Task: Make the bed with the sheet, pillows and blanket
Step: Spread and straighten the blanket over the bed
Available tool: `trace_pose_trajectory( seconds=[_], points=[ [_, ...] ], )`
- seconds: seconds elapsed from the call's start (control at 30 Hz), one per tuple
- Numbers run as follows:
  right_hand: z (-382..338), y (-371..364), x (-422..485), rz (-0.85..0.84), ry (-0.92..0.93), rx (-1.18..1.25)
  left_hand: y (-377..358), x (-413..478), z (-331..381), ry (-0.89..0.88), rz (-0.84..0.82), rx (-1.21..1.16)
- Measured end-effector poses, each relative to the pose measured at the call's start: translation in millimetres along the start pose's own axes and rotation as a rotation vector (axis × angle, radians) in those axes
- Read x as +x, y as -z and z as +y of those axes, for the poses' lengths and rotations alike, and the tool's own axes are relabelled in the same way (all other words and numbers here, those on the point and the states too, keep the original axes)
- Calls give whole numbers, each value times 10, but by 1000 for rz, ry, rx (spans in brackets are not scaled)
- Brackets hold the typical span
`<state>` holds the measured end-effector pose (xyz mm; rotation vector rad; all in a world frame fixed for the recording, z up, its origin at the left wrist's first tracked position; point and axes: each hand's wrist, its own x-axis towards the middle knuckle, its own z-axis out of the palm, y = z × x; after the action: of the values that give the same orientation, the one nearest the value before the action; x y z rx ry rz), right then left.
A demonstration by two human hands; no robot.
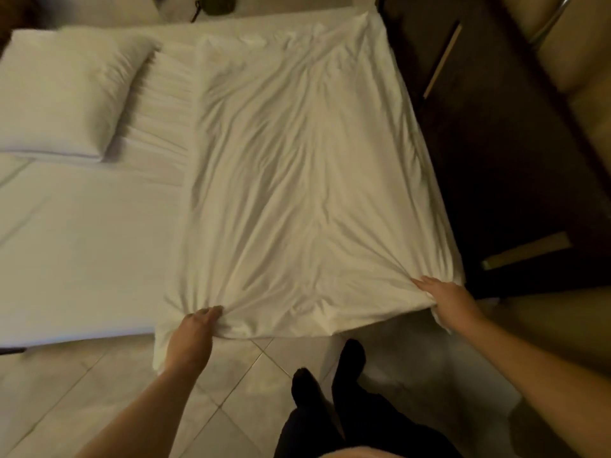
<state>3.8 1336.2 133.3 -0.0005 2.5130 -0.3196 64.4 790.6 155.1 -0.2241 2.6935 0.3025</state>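
A white blanket lies spread and creased over the right part of the bed, reaching from the far edge to the near edge. My left hand grips its near left corner, bunching the cloth. At the near right corner, my right hand grips the blanket's edge, with folds radiating from it. One white pillow rests at the left end of the bed. The white sheet covers the mattress to the left of the blanket.
Pale floor tiles run along the near side, where my dark-socked feet stand. A dark wooden cabinet stands close against the bed's right side. A beige seat is at the far right. A dark object lies beyond the bed's far edge.
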Motion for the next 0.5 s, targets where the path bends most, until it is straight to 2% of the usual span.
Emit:
trace_pose_trajectory(
  seconds=[0.3,0.5],
  points=[
    [-116,-312,-944,-108,-85,14,-43,-920,-375,16,-103,31],
    [-216,-51,-1056,-76,0,-65,61,-1014,-242,-2,-95,50]
  ],
)
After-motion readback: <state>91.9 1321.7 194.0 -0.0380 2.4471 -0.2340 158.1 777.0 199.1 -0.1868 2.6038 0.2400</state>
